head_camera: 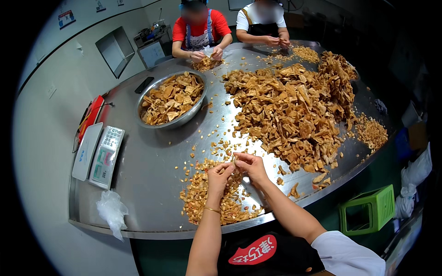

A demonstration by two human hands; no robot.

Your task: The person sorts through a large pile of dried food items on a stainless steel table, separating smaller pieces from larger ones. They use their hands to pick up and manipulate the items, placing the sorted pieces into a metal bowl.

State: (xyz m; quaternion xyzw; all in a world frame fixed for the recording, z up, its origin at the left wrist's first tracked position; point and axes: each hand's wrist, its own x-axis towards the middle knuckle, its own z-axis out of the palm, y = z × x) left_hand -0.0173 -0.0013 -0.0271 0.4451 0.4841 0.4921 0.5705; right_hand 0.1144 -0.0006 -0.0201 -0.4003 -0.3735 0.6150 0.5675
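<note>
My left hand [220, 176] and my right hand [251, 168] meet fingertip to fingertip over the near part of the steel table [148, 196]. Between them they pinch a small, pale brown dried piece, mostly hidden by the fingers. Under and around my left hand lies a heap of small crumbs and pale seed-like bits [203, 196]. Beyond my right hand rises a large pile of dried brown slices [293, 110]. To the left of that pile, a round steel bowl [188, 119] holds more such slices.
Two people stand at the far side, their hands at small heaps. On the left are a digital scale [105, 158], a clear plastic bag [112, 210], a red box [91, 115] and a black phone [144, 85]. A green plastic stool [367, 210] stands right, below the table edge.
</note>
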